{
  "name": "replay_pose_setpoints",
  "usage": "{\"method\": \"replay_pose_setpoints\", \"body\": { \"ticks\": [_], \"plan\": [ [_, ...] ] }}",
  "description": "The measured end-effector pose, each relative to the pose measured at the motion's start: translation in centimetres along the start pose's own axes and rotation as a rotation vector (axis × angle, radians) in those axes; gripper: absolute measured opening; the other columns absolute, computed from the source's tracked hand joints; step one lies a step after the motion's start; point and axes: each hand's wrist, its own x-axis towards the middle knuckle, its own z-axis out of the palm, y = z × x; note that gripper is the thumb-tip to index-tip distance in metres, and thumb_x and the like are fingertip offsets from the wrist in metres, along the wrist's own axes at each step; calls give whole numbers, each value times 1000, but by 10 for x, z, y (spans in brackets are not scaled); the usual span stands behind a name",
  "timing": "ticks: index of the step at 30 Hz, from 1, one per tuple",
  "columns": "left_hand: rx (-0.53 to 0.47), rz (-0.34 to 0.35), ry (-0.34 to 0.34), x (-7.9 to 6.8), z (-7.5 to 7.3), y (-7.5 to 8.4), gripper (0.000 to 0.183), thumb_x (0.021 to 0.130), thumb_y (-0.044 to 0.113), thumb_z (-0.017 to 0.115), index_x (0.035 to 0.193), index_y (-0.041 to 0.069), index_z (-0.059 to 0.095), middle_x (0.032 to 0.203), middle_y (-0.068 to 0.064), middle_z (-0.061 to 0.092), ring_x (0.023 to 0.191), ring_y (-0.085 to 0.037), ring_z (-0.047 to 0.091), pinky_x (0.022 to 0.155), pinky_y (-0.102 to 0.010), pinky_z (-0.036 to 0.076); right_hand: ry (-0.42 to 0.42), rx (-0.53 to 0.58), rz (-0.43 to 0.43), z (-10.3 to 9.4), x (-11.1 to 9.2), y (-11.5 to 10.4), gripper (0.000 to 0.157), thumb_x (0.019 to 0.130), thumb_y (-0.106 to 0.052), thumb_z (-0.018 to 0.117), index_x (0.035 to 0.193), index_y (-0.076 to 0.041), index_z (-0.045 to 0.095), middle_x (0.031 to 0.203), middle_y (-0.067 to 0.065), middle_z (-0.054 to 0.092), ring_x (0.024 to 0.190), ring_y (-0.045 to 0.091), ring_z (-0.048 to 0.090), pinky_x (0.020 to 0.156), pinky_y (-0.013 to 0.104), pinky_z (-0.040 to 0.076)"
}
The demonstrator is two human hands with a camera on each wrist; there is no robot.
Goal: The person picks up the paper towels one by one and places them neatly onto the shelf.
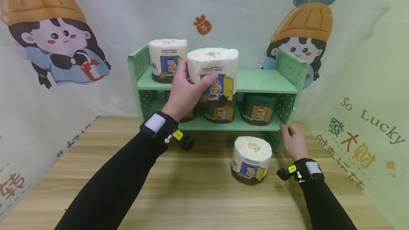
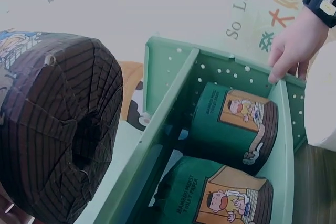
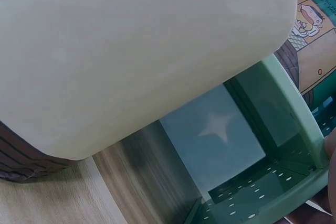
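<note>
My left hand (image 1: 183, 93) grips a white-wrapped toilet roll (image 1: 225, 63), thumb across its printed front. The roll is raised before the upper board of a green shelf rack (image 1: 265, 81); its dark brown underside (image 2: 31, 124) faces the left wrist camera. Low on the rack's right side, my right hand (image 1: 294, 141) holds the edge of the side panel, fingertips at the lower board's corner. A second white toilet roll (image 1: 252, 160) stands upright on the table, left of the right hand. It fills much of the right wrist view as a pale surface (image 3: 131, 51).
Another white toilet roll (image 1: 167, 54) stands at the left of the upper board. Green-wrapped toilet rolls (image 1: 259, 107) line the lower board, partly hidden behind the raised roll and left hand. The wooden table (image 1: 198, 194) meets a printed cloth backdrop (image 1: 127, 20).
</note>
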Motion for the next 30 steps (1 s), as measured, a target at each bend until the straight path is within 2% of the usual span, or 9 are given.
{"method": "replay_pose_setpoints", "body": {
  "ticks": [10,18,22,27,30],
  "plan": [
    [30,-58,10,9,1,-10,64,91,21,69,139,5,29,123,-12,56,101,-17,61,85,-41,56,-3,-14,-5,2,0,1,47,109,-36,38,125,3,59,109,25,63,88,32,54,68,41,46],
    [84,-96,9,16,2,-15,75,90,26,73,141,7,22,127,-10,53,102,-15,60,86,-40,55,-2,-3,-18,1,1,1,48,109,-36,38,125,5,58,107,25,62,86,31,52,65,38,43],
    [108,-144,21,24,2,-27,80,88,37,75,141,11,21,127,-7,52,103,-14,59,85,-40,55,0,-3,-10,1,1,2,47,109,-35,38,124,4,59,107,24,62,86,31,52,67,38,44],
    [230,-161,58,37,0,-46,79,83,58,73,138,14,37,128,-4,39,104,-13,52,76,-34,56,6,-4,-1,2,1,1,46,109,-35,38,123,4,59,110,24,62,91,32,53,72,44,46],
    [255,-168,78,42,0,-50,80,83,60,72,139,14,39,128,-4,40,104,-13,51,77,-34,55,3,-2,1,2,1,0,47,109,-36,38,123,4,59,112,25,62,94,33,54,75,49,48]
  ]
}}
